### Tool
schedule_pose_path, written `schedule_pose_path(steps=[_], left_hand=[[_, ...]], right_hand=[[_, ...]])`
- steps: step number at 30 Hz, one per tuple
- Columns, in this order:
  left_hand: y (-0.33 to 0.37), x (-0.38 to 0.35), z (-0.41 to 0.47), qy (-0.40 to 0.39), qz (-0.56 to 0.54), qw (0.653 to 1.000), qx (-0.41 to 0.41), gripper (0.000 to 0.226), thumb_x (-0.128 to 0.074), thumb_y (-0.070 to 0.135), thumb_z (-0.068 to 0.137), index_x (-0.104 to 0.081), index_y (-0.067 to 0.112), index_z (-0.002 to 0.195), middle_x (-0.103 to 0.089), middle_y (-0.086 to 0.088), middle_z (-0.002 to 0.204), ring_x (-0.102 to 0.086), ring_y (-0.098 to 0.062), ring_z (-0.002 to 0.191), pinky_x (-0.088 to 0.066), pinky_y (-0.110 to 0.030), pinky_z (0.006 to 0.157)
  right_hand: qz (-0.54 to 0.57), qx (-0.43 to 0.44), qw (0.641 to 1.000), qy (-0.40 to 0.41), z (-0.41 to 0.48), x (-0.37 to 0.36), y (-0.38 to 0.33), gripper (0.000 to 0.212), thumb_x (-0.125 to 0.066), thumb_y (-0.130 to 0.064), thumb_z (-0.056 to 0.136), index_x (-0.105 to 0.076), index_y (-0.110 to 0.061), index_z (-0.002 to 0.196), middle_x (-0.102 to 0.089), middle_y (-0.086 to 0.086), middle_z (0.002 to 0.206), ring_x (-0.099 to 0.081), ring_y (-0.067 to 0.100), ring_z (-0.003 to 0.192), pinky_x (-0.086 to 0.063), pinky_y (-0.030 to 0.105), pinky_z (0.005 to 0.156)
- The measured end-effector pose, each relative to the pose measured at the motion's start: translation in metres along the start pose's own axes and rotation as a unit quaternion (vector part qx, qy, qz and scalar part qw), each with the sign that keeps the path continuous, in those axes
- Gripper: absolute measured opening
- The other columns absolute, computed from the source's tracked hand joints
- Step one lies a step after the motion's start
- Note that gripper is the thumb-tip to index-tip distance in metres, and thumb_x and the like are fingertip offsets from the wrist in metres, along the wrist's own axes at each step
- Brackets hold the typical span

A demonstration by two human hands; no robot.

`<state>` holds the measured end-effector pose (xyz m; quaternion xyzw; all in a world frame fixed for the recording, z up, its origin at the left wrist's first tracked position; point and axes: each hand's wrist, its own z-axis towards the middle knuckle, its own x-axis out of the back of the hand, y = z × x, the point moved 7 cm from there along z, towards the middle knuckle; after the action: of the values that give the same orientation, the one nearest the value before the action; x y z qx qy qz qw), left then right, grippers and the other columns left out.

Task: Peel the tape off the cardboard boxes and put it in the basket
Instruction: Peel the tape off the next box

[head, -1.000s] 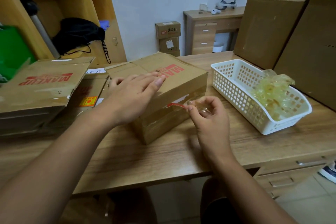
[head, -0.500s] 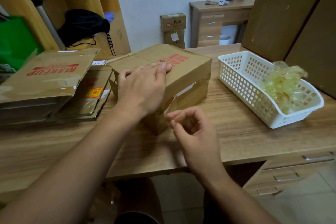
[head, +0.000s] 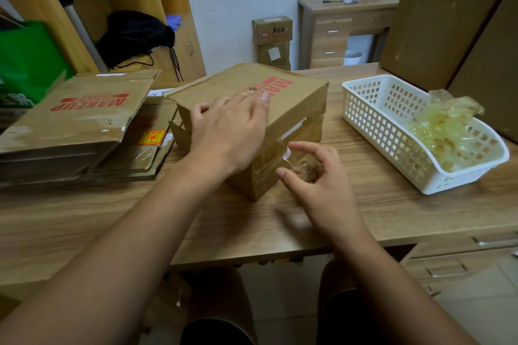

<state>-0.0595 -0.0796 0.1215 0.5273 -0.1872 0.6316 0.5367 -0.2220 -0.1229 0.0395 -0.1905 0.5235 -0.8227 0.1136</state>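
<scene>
A brown cardboard box (head: 294,98) printed MAKEUP in red lies in the middle of the wooden table. My left hand (head: 227,137) rests flat on its top with straight fingers. At the box's near front side, my right hand (head: 322,190) curls its thumb and fingers around a crumpled strip of clear tape (head: 304,168). One end of the strip still seems stuck to the box. To the right stands a white plastic basket (head: 372,126) holding a wad of yellowish peeled tape (head: 443,129).
Flattened MAKEUP boxes (head: 78,117) are stacked at the table's left. Large cardboard boxes (head: 437,22) stand behind the basket on the right. A wooden shelf with a black bag (head: 134,36) and a green bag (head: 25,64) is behind on the left. Drawers (head: 459,263) sit under the table's right end.
My right hand pulled the tape away from the box's front side toward me, then came back near the box corner with fingers spread wider. My left hand stayed on the box top.
</scene>
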Motion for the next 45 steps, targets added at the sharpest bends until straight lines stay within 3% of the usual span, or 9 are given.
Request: schedule_pose_path(steps=[6, 11, 15, 18, 21, 25, 29, 40, 45], left_hand=[[0.0, -0.001, 0.0, -0.005, 0.003, 1.0, -0.002, 0.066, -0.005, 0.058, 0.099, -0.051, 0.039, 0.142, -0.047, 0.017, 0.152, -0.039, -0.011, 0.138, -0.018, -0.045, 0.11], [0.0, 0.0, 0.0, -0.008, 0.003, 1.0, -0.007, 0.062, -0.008, 0.056, 0.101, -0.053, 0.039, 0.141, -0.048, 0.016, 0.151, -0.04, -0.012, 0.138, -0.018, -0.045, 0.109], [0.0, 0.0, 0.0, -0.009, 0.008, 1.0, -0.006, 0.06, -0.009, 0.055, 0.103, -0.052, 0.039, 0.141, -0.047, 0.016, 0.152, -0.039, -0.012, 0.139, -0.018, -0.045, 0.11], [0.0, 0.0, 0.0, -0.009, 0.006, 1.0, -0.007, 0.058, -0.01, 0.054, 0.104, -0.052, 0.039, 0.141, -0.047, 0.015, 0.152, -0.04, -0.013, 0.138, -0.018, -0.045, 0.109], [0.001, 0.0, -0.001, -0.008, 0.009, 1.0, -0.01, 0.059, -0.009, 0.054, 0.104, -0.052, 0.039, 0.141, -0.047, 0.015, 0.152, -0.04, -0.013, 0.137, -0.019, -0.045, 0.108], [0.001, 0.0, -0.001, -0.007, 0.009, 1.0, -0.008, 0.057, -0.01, 0.053, 0.105, -0.052, 0.039, 0.141, -0.048, 0.015, 0.151, -0.041, -0.013, 0.137, -0.019, -0.045, 0.108], [0.001, 0.0, -0.001, -0.008, 0.006, 1.0, -0.002, 0.055, -0.012, 0.053, 0.106, -0.051, 0.039, 0.141, -0.047, 0.016, 0.151, -0.04, -0.013, 0.137, -0.019, -0.045, 0.109], [0.0, -0.001, 0.003, 0.009, -0.004, 1.0, 0.024, 0.052, -0.014, 0.048, 0.107, -0.056, 0.039, 0.136, -0.052, 0.017, 0.146, -0.043, -0.012, 0.133, -0.019, -0.044, 0.108], [-0.001, -0.002, 0.002, 0.012, -0.016, 0.999, 0.033, 0.05, -0.013, 0.045, 0.107, -0.056, 0.043, 0.134, -0.054, 0.017, 0.143, -0.044, -0.011, 0.132, -0.019, -0.045, 0.11]], right_hand=[[-0.093, 0.039, 0.995, -0.008, 0.016, 0.001, -0.007, 0.027, -0.068, -0.012, 0.096, -0.069, -0.037, 0.107, -0.067, -0.015, 0.106, -0.06, -0.007, 0.097, -0.041, 0.004, 0.079], [-0.087, 0.021, 0.996, 0.007, 0.023, 0.006, -0.002, 0.029, -0.057, -0.013, 0.102, -0.062, -0.029, 0.126, -0.071, -0.013, 0.115, -0.061, 0.002, 0.117, -0.047, 0.021, 0.101], [-0.005, 0.019, 0.999, 0.035, 0.021, 0.007, -0.006, 0.033, -0.06, -0.007, 0.1, -0.045, -0.035, 0.11, -0.071, -0.016, 0.111, -0.061, -0.013, 0.11, -0.045, 0.004, 0.086], [-0.057, 0.042, 0.996, 0.054, 0.022, 0.013, -0.007, 0.025, -0.068, -0.013, 0.097, -0.059, -0.035, 0.102, -0.065, -0.019, 0.115, -0.056, -0.013, 0.115, -0.048, 0.011, 0.092], [-0.052, 0.038, 0.996, 0.06, 0.026, 0.019, -0.005, 0.024, -0.074, -0.011, 0.091, -0.071, -0.035, 0.091, -0.061, -0.002, 0.123, -0.054, 0.0, 0.125, -0.048, 0.021, 0.101], [-0.032, 0.048, 0.997, 0.048, 0.026, 0.022, -0.009, 0.029, -0.076, -0.014, 0.09, -0.073, -0.042, 0.096, -0.063, -0.008, 0.11, -0.062, 0.008, 0.109, -0.048, 0.014, 0.087], [0.024, 0.02, 0.999, 0.032, 0.024, 0.013, -0.002, 0.034, -0.075, -0.01, 0.091, -0.071, -0.027, 0.12, -0.075, -0.01, 0.104, -0.07, 0.005, 0.099, -0.053, 0.017, 0.086], [0.108, 0.052, 0.993, 0.007, -0.016, -0.01, -0.008, 0.021, -0.073, -0.015, 0.091, -0.07, -0.036, 0.095, -0.075, -0.007, 0.095, -0.072, 0.014, 0.092, -0.054, 0.018, 0.078], [0.109, 0.066, 0.987, -0.094, -0.053, -0.042, -0.019, 0.017, -0.07, -0.018, 0.092, -0.068, -0.034, 0.097, -0.073, -0.015, 0.091, -0.07, 0.004, 0.084, -0.05, 0.011, 0.073]])
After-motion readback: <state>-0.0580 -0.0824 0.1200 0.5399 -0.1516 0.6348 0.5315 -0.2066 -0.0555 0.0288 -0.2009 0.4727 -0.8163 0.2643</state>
